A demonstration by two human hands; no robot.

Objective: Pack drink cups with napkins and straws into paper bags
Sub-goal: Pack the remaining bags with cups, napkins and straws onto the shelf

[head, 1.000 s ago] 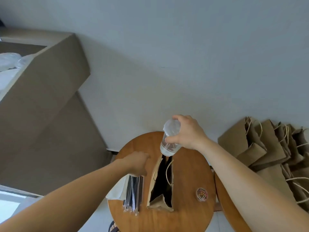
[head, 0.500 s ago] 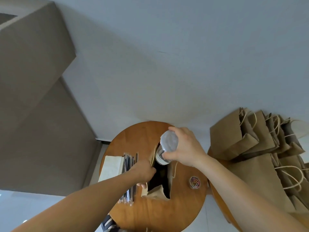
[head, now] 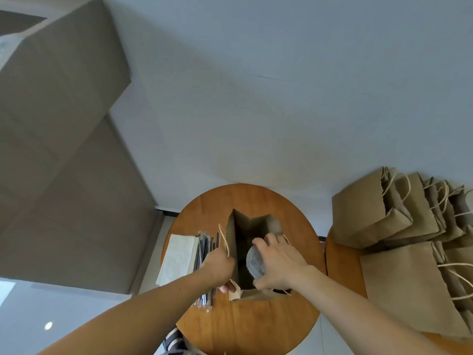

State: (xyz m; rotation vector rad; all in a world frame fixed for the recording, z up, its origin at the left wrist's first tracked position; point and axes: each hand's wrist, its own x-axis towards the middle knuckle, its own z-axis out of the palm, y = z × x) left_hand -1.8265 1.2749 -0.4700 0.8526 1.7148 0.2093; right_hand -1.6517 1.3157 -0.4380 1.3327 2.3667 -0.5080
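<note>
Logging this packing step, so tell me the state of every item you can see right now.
paper bag: upright, mouth open
cup: lidded, partway inside the bag mouth
right hand: grips the cup
left hand: holds the bag's rim
straws: wrapped, lying flat
napkins: stacked flat
spare bags: folded, piled

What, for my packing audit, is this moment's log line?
right hand: grips cup in bag | left hand: holds bag edge | straws, napkins: on table

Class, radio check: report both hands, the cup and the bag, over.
Left hand holds paper bag rim. Right hand grips cup, partway inside bag mouth. Nothing seen blocking; straws, napkins beside bag.
</note>
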